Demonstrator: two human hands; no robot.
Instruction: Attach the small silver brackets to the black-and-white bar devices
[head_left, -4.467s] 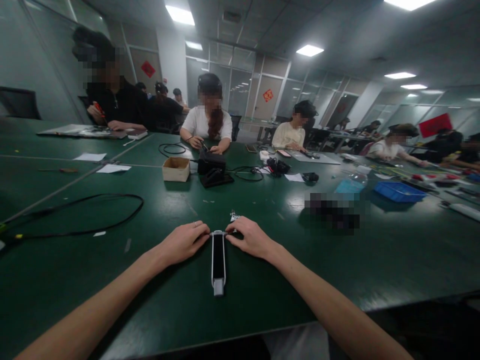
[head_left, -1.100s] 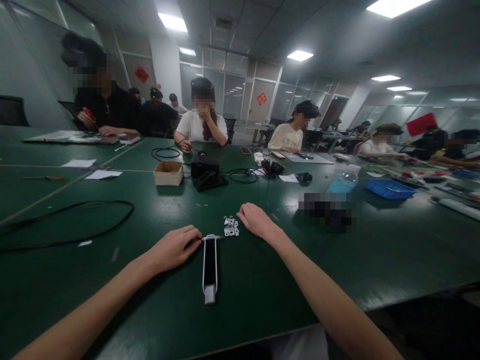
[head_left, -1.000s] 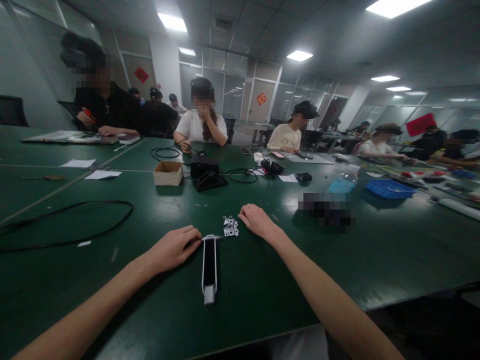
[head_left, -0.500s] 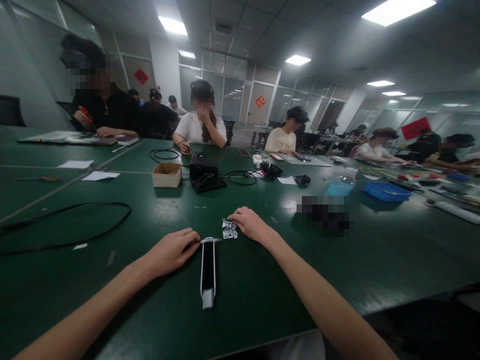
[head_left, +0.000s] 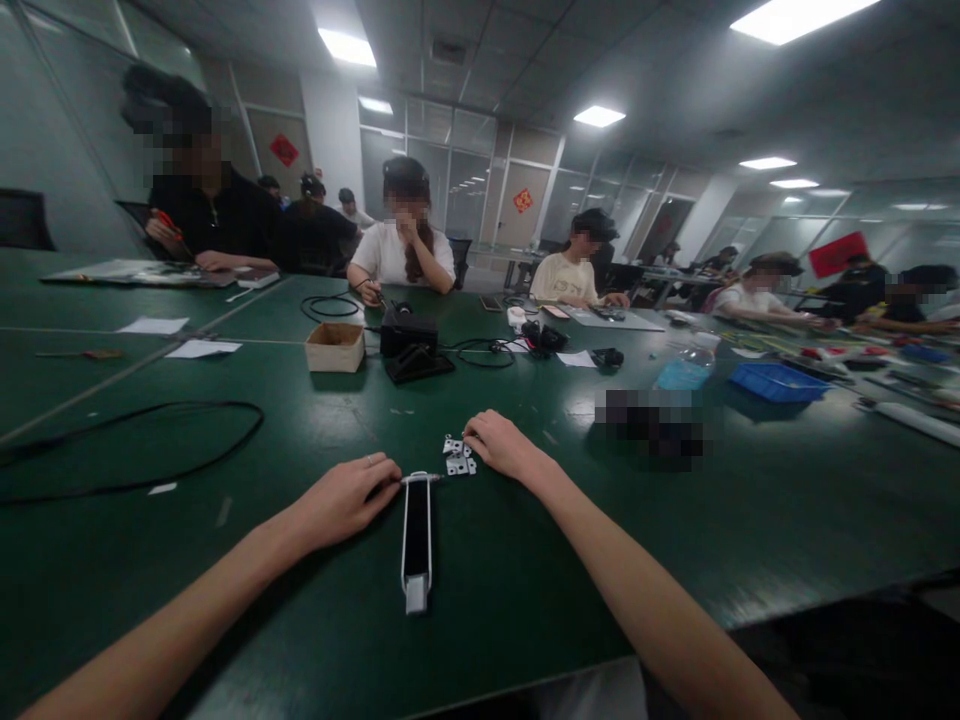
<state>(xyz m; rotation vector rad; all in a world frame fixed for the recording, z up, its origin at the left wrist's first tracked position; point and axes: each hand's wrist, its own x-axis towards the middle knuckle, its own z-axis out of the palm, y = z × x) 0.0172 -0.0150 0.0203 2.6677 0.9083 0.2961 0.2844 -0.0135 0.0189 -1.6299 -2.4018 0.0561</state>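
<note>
A long narrow piece with a white frame and a black middle [head_left: 417, 535] lies lengthwise in front of me, a pale grey block [head_left: 416, 594] at its near end. Across its far end runs a thin metal rod [head_left: 433, 478]. My left hand [head_left: 356, 498] is closed, its fingertips at the left end of that rod; what is between them is hidden. Just beyond lie a few small silvery metal brackets [head_left: 459, 464] with holes. My right hand [head_left: 499, 443] has its fingers curled together at the right edge of the far bracket, and its fingertips are partly hidden.
A black cable [head_left: 259, 420] loops across the green table [head_left: 315, 620] at left. Farther off stand a small open box [head_left: 335, 350] and a black device [head_left: 409, 335]. To the right are a blurred dark object [head_left: 652, 430], a bottle [head_left: 686, 368] and a blue tray [head_left: 780, 382]. Several people sit beyond.
My right hand has shifted very slightly right at the brackets. My left hand and the long piece stay in place.
</note>
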